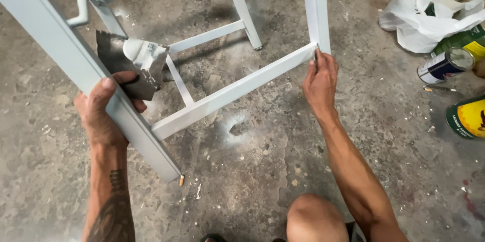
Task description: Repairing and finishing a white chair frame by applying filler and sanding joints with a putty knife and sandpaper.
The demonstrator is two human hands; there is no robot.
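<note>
A pale grey-white metal frame (237, 88) with legs and crossbars stands on a concrete floor. My left hand (103, 108) grips its near left leg (76, 65) and also holds a dark metal plate (129, 68) carrying a lump of white putty. My right hand (319, 83) is pressed against the joint where the lower crossbar meets the right leg (316, 7), pinching a small thin blade (316, 54) at that corner. My bare knee (316, 219) shows at the bottom.
Tins stand at the right: a blue-and-white one lying on its side (445, 65), a green-and-yellow one (467, 117), another green one (462, 41). White plastic bags (424, 17) lie behind them. A cigarette butt (181, 180) lies by the near leg's foot.
</note>
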